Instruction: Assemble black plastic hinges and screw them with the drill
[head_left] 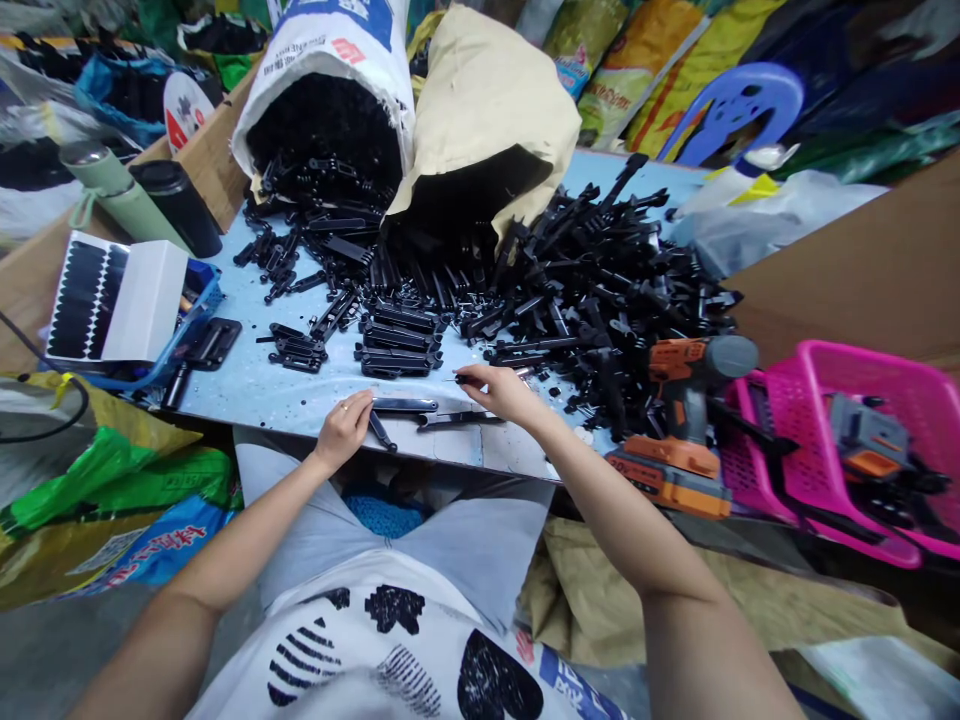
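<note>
At the table's front edge, my left hand [345, 430] is closed on the end of a black hinged plastic part. One long bar of that black hinged plastic part [405, 405] points right, and a shorter piece [382, 432] hangs at an angle. My right hand [501, 392] pinches a small black piece [462, 378], too small to name, a little above the table. Below it lies another long black bar [459, 418]. A short stack of similar black bars [399, 342] lies just beyond my hands.
A large heap of black parts [592, 280] covers the right side. An open white sack [330, 100] and a beige sack [487, 100] spill parts behind. An orange cordless drill [679, 420] stands near a pink basket [885, 390]. A blue tray [161, 365] sits left.
</note>
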